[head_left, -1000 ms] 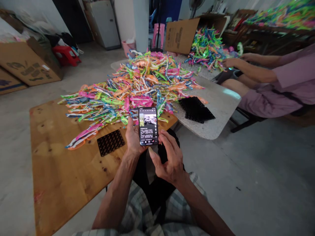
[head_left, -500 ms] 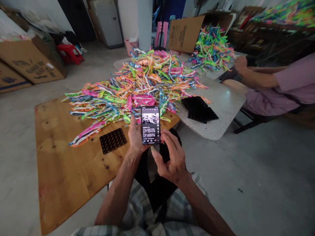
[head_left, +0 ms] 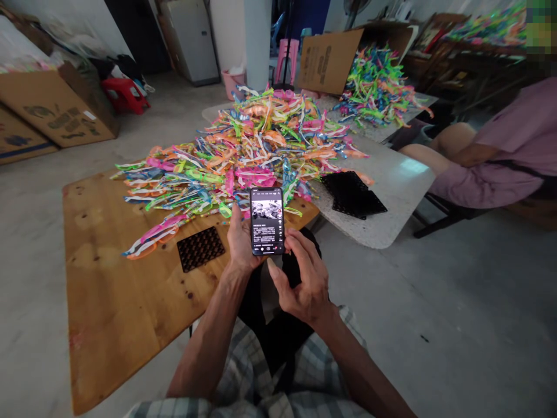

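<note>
A smartphone point(head_left: 267, 220) stands tilted up in my left hand point(head_left: 242, 244), with the thumb along its left edge and the other fingers hidden behind it. Its lit screen shows a black-and-white picture above lines of white text. My right hand point(head_left: 304, 276) is at the phone's lower right corner, fingers bent and thumb apart. Its fingertips are close to the phone's edge; whether they touch it I cannot tell. Just beyond the phone, a heap of bright plastic pieces with white strips point(head_left: 261, 139) spreads over the tables. Left of my left hand lies a black perforated tray point(head_left: 201, 248).
The wooden table point(head_left: 117, 302) extends to my left. On the speckled grey table point(head_left: 387, 226), more black trays point(head_left: 353, 194) lie at right. Behind them, a tipped cardboard box point(head_left: 329, 61) spills similar pieces point(head_left: 374, 87). A person in a mauve top point(head_left: 517, 128) sits at right.
The seated person has drawn the arm back from the far heap toward their lap and leaned back. My hands and the phone have hardly moved.
</note>
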Available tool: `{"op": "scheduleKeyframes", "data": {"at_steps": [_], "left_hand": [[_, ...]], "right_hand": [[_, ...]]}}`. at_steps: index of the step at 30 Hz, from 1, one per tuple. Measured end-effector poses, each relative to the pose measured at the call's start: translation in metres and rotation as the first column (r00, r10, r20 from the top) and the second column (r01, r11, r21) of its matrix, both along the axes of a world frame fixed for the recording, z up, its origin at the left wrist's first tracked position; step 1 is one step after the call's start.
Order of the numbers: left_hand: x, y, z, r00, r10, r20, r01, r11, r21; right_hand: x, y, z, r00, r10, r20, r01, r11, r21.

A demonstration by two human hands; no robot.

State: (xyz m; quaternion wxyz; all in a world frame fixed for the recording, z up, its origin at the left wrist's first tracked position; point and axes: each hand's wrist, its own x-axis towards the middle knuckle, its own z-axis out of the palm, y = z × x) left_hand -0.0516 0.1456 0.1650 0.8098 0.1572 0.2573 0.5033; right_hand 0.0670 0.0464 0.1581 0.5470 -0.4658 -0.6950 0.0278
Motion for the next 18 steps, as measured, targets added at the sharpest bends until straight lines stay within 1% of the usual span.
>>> {"op": "scheduleKeyframes", "data": {"at_steps": [4, 8, 12, 15, 18], "left_hand": [[-0.001, 0.001, -0.004, 0.999, -0.031, 0.019, 0.03, 0.999, 0.031], [-0.002, 0.0, -0.003, 0.998, -0.056, 0.004, 0.056, 0.997, 0.054], [-0.003, -0.001, -0.001, 0.996, -0.085, 0.027, 0.083, 0.994, 0.068], [-0.003, -0.001, -0.002, 0.997, -0.071, 0.037, 0.068, 0.996, 0.061], [-0.002, -0.002, -0.001, 0.999, -0.042, 0.014, 0.041, 0.998, 0.041]], "right_hand": [[0.0, 0.0, 0.0, 1.0, -0.006, 0.006, 0.006, 1.0, 0.008], [0.0, 0.0, -0.002, 1.0, -0.022, 0.01, 0.022, 1.0, 0.006], [0.002, 0.002, -0.006, 0.999, -0.046, 0.028, 0.046, 0.999, 0.008], [0.004, 0.003, -0.008, 0.999, -0.04, 0.037, 0.042, 0.998, -0.036], [0.005, 0.005, -0.01, 0.999, -0.025, 0.03, 0.028, 0.995, -0.095]]}}
